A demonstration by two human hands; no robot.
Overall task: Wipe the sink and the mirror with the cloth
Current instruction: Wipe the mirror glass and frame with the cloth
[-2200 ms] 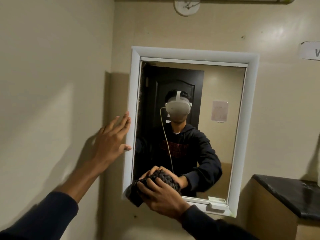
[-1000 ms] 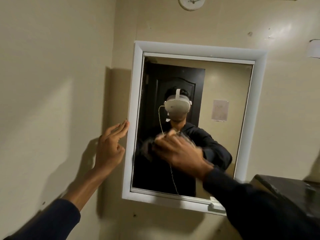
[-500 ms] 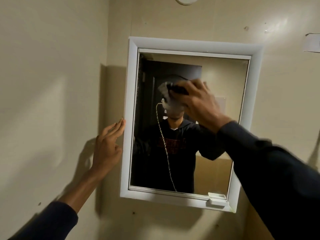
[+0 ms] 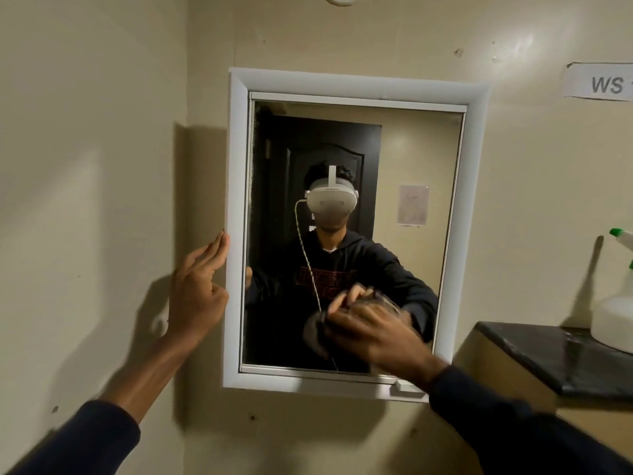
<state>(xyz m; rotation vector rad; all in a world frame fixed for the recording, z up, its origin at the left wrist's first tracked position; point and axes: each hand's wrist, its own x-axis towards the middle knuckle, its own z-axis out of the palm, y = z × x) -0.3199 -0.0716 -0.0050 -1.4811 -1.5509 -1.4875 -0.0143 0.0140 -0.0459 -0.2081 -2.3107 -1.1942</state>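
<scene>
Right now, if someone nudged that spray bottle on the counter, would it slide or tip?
The spray bottle looks tall, with a wide base, so it would probably slide first. The dark counter looks glossy, which favours sliding. How full it is can't be told, so its weight is uncertain.

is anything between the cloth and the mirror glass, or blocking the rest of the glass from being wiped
Nothing visible does. The right hand presses the dark cloth against the lower part of the mirror. The left hand rests at the frame's left edge, off the glass.
</scene>
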